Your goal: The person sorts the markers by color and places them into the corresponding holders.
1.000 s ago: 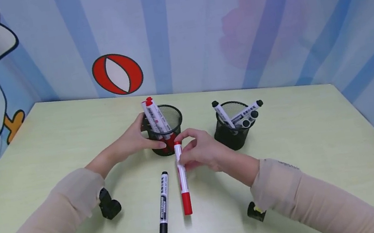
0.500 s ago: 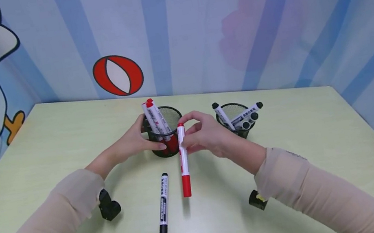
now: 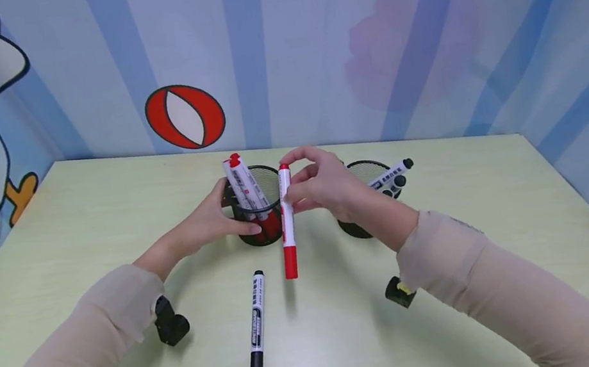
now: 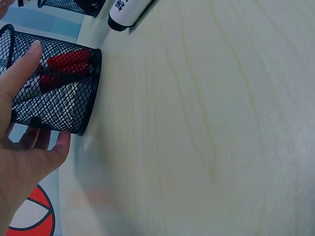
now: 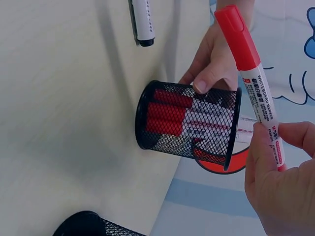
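Note:
My right hand [image 3: 324, 185] pinches a red whiteboard marker [image 3: 287, 222] near its upper end, the red cap [image 5: 237, 37] pointing down. The marker hangs above the table, just right of a black mesh pen cup [image 3: 260, 231] and overlapping its rim in the head view. Around that cup's left side my left hand [image 3: 210, 217] is wrapped, thumb across the front. Several red markers [image 3: 246, 185] lean inside the cup, their red caps showing through the mesh in the right wrist view. A black whiteboard marker [image 3: 257, 329] lies on the table nearer to me.
A second mesh cup [image 3: 354, 230] with several black markers [image 3: 391, 175] stands to the right, partly hidden behind my right hand. Behind the table [image 3: 486, 242] rises a printed backdrop [image 3: 301, 46]. Black wrist cameras [image 3: 170, 324] hang below both sleeves.
My right hand has raised the red marker off the table and carried it away from me to beside the cup's rim. The left hand and its cup stay in place.

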`<state>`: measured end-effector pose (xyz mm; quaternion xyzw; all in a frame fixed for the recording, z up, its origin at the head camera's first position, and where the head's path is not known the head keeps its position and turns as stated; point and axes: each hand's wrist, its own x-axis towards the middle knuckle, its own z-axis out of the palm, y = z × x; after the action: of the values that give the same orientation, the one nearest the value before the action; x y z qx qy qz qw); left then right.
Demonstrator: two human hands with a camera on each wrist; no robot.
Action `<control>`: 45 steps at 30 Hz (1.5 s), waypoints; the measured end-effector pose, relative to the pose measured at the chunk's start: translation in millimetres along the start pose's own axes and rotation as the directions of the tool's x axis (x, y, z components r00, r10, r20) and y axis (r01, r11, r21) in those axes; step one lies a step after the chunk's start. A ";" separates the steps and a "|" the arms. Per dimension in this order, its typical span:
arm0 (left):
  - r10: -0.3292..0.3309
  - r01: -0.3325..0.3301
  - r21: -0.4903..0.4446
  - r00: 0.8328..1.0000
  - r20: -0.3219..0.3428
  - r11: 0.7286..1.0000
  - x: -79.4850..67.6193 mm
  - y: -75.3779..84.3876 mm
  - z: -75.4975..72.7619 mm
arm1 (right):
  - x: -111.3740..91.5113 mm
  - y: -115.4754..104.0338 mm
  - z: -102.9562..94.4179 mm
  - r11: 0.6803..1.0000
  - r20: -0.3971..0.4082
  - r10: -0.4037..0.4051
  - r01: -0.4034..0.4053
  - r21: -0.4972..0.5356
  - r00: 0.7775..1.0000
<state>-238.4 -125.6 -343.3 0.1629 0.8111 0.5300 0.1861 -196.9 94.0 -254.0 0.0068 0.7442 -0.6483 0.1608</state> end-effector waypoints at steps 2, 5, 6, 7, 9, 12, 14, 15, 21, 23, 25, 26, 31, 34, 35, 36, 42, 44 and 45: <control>-0.006 0.006 0.004 1.000 0.000 1.000 0.3 -0.2 -0.2 | 2.4 -2.7 0.2 1.000 -0.010 -0.006 0.006 0.000 1.000; -0.013 0.013 0.006 1.000 0.002 1.000 0.9 -0.4 -0.1 | 5.3 -6.0 0.4 1.000 -0.021 -0.013 0.013 -0.006 1.000; -0.014 0.014 0.007 1.000 0.004 1.000 1.1 -0.5 -0.1 | 6.0 -7.1 0.3 1.000 -0.025 -0.018 0.018 -0.009 1.000; -0.016 0.016 0.008 1.000 0.003 1.000 1.1 -0.3 -0.1 | 6.9 -8.2 0.3 1.000 -0.028 -0.024 0.024 -0.013 0.999; -0.017 0.017 0.006 1.000 0.000 1.000 1.3 0.0 -0.4 | 8.2 -10.4 0.3 0.999 -0.032 -0.041 0.040 -0.023 0.999; -0.016 0.016 0.007 1.000 0.000 1.000 1.1 0.2 -0.9 | 9.8 -13.6 0.0 0.998 -0.030 -0.061 0.060 -0.026 0.998; -0.016 0.016 0.007 1.000 -0.001 1.000 1.1 0.4 -1.2 | 10.8 -15.9 -0.4 0.997 -0.029 -0.069 0.068 -0.031 0.997; -0.015 0.015 0.008 1.000 0.000 1.000 1.0 0.5 -1.3 | 11.5 -16.9 -0.7 0.997 -0.029 -0.072 0.071 -0.031 0.997; -0.010 0.010 -0.002 1.000 0.006 1.000 0.8 -0.1 -1.8 | 16.1 -22.7 -3.6 0.995 -0.048 -0.093 0.091 -0.039 0.995; -0.017 0.017 -0.001 1.000 0.005 1.000 0.7 0.1 -1.8 | 17.1 -24.2 -4.5 0.994 -0.057 -0.100 0.097 -0.040 0.993; -0.020 0.020 0.003 1.000 0.004 1.000 0.9 0.1 -1.9 | 17.9 -25.3 -5.2 0.994 -0.064 -0.106 0.104 -0.040 0.992; -0.022 0.022 0.005 1.000 0.004 1.000 0.9 0.3 -1.9 | 18.3 -25.9 -5.5 0.993 -0.066 -0.112 0.109 -0.043 0.992; -0.028 0.028 0.003 1.000 0.006 1.000 0.3 1.9 -1.6 | 20.1 -29.1 -6.2 0.990 -0.079 -0.133 0.129 -0.056 0.988; -0.029 0.029 0.003 1.000 0.005 1.000 0.4 2.0 -1.6 | 21.6 -31.0 -7.0 0.988 -0.086 -0.149 0.144 -0.062 0.985; -0.028 0.028 0.003 1.000 0.005 1.000 0.7 1.6 -1.7 | 22.2 -31.6 -7.6 0.986 -0.088 -0.156 0.151 -0.064 0.984; -0.028 0.028 0.003 1.000 0.004 1.000 0.8 1.4 -1.8 | 22.9 -31.9 -8.3 0.985 -0.090 -0.165 0.160 -0.065 0.982; -0.029 0.029 0.004 1.000 0.002 1.000 1.4 0.3 -2.1 | 26.0 -34.2 -12.6 0.975 -0.094 -0.220 0.215 -0.059 0.971; -0.029 0.029 0.004 1.000 0.001 1.000 1.1 0.4 -2.1 | 26.6 -35.4 -13.7 0.971 -0.097 -0.235 0.231 -0.055 0.967; -0.029 0.029 0.005 1.000 0.000 1.000 0.9 0.4 -2.1 | 27.0 -36.1 -14.0 0.970 -0.098 -0.243 0.238 -0.053 0.965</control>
<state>-240.2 -126.8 -342.3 0.1514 0.8147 0.5254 0.1935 -233.6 96.4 -224.5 -0.0531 0.7600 -0.6464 0.0421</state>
